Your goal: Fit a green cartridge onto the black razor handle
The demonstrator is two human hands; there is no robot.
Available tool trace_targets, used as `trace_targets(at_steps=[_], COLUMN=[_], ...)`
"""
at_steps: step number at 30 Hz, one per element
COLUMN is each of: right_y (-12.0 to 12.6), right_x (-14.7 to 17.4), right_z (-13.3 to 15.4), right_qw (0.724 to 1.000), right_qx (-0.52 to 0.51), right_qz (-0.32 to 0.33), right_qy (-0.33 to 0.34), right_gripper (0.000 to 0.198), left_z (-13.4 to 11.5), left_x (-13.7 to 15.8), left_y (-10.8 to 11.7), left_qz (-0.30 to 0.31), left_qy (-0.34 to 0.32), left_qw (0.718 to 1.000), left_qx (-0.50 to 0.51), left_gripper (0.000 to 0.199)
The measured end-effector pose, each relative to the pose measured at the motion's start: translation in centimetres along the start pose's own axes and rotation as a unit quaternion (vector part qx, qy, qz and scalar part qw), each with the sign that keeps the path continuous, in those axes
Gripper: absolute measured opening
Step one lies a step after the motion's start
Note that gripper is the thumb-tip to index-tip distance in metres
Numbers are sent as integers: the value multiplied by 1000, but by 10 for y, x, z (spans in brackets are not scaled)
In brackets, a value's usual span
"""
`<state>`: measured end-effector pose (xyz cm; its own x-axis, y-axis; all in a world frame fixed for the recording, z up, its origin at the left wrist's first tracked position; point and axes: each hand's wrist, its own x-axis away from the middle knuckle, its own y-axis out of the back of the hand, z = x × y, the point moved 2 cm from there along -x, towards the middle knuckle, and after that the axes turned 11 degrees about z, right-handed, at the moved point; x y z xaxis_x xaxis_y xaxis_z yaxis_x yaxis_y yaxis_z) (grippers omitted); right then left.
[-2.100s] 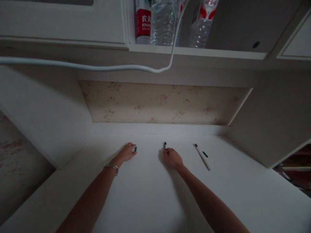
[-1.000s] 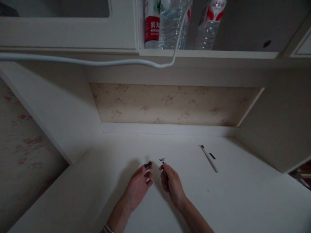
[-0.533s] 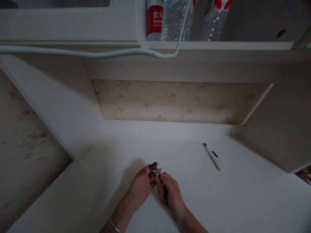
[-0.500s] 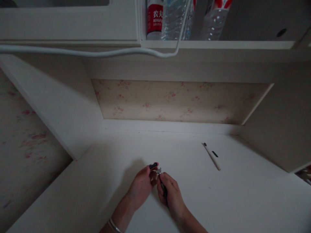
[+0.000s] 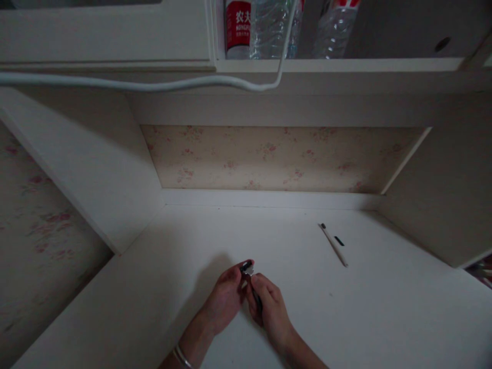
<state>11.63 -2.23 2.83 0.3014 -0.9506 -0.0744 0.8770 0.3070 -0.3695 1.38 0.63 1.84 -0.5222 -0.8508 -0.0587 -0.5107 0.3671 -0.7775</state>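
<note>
— Where do I have the hands right now?

— I see both low at about 6 o'clock over the white desk (image 5: 369, 318), forearms coming in from the bottom edge and meeting fingertip to fingertip. My left hand (image 5: 225, 297) is curled, pinching a small dark cap (image 5: 246, 266) between thumb and forefinger. My right hand (image 5: 269, 307) is closed round a slim dark tool (image 5: 257, 300), whose pale metal tip sits right against the cap. I cannot tell whether tip and cap are joined. A bracelet (image 5: 180, 357) rings the left wrist.

— And the room around them?

— Open desk on every side of the hands. Toward 2 o'clock, well apart, lies a white pen (image 5: 333, 245) with a small dark piece (image 5: 339, 241) just beside it. The desk's back edge meets flowered wallpaper (image 5: 269, 159) at 12 o'clock; a side panel (image 5: 88, 169) closes in at 10 o'clock, another at 3 o'clock. Overhead, a shelf (image 5: 338, 64) carries water bottles (image 5: 269, 28), and a white cable (image 5: 134, 84) sags beneath it.
</note>
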Motion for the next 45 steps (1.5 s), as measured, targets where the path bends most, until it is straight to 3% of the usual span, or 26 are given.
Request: trace_targets(at_steps=[11,18,28,34,41,45], right_y=[-1,3,1,0,8,13], right_x=[0,-1,-1,0,0,0], right_z=[0,1,6,12,20,21], right_qw=[999,994,988,992,980,978], right_qx=[-16,-68,-74,-8,25,51], right_qz=[-3,56,118,110,182,187], right_qy=[-34,-72,-70,-65,-78,-73], right_gripper=[48,45,44,48,47,48], left_z=[-2,-15,-26,-36,-40,-41], left_x=[2,3,7,8,9,8], left_y=[8,13,12,4,-1,-6], left_qz=[21,67,98,121,143,138], left_qy=[-3,-24,-10,3,27,9], left_qw=[999,993,982,969,950,948], left_qx=[-26,-92,-161,-217,-275,-288], left_gripper=[32,29,34,35,33,33])
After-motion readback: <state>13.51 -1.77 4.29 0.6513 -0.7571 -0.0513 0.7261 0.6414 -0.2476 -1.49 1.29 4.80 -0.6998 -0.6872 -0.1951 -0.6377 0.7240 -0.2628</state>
